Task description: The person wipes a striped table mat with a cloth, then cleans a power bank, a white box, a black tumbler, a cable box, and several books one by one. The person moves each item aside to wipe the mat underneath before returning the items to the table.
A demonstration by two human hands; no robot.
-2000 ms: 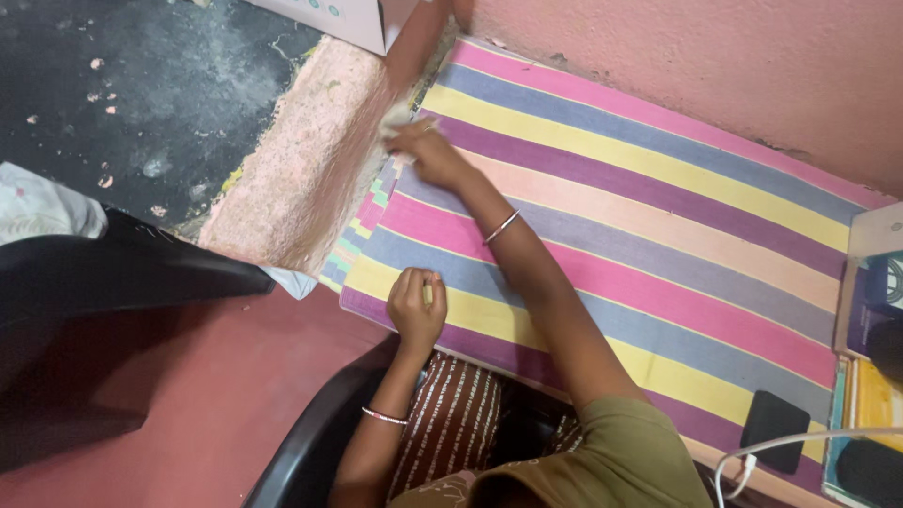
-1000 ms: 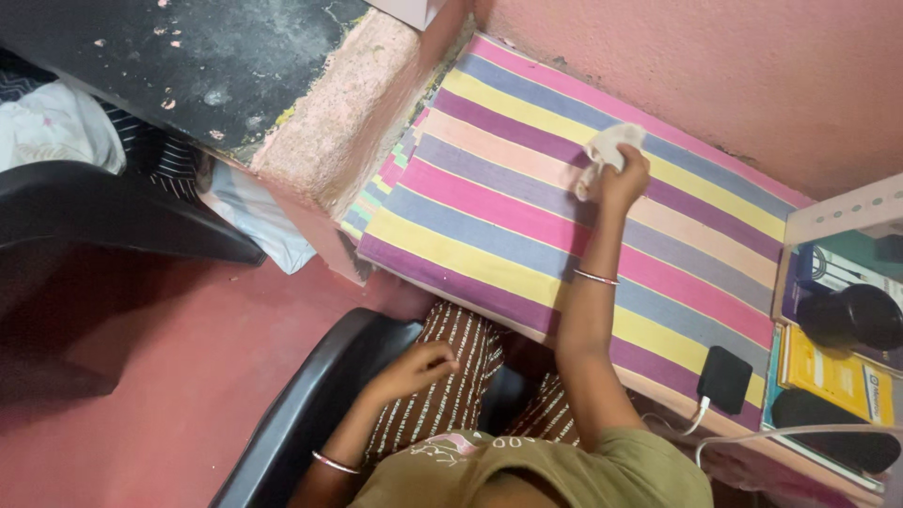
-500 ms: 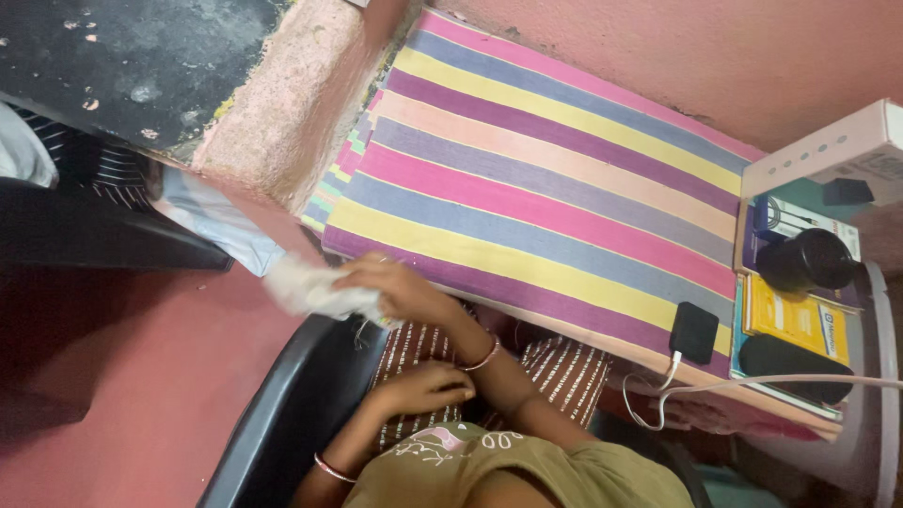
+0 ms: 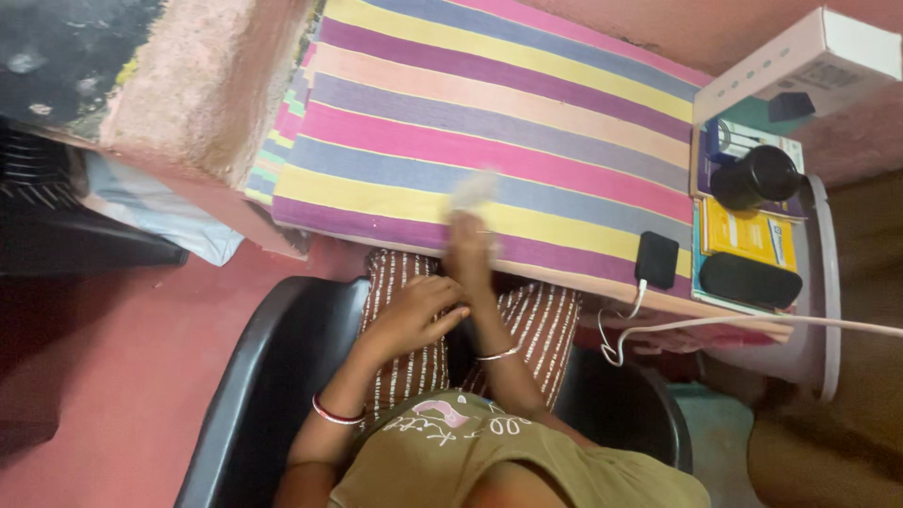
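Wiping the striped cloth (image 4: 527,122) goes best if my right hand (image 4: 467,246) fingers pinch the blurry rag (image 4: 473,191) tight; my left hand (image 4: 414,315) rests loosely spread on my lap.

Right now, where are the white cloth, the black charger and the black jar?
white cloth (image 4: 473,191), head view, on its blurred middle.
black charger (image 4: 656,260), head view, on its flat top.
black jar (image 4: 760,176), head view, on its dark lid.

A striped cloth (image 4: 527,122) covers the worktop (image 4: 602,280), with a black charger block (image 4: 656,260), books (image 4: 743,235) and a black jar (image 4: 757,176) at one end.
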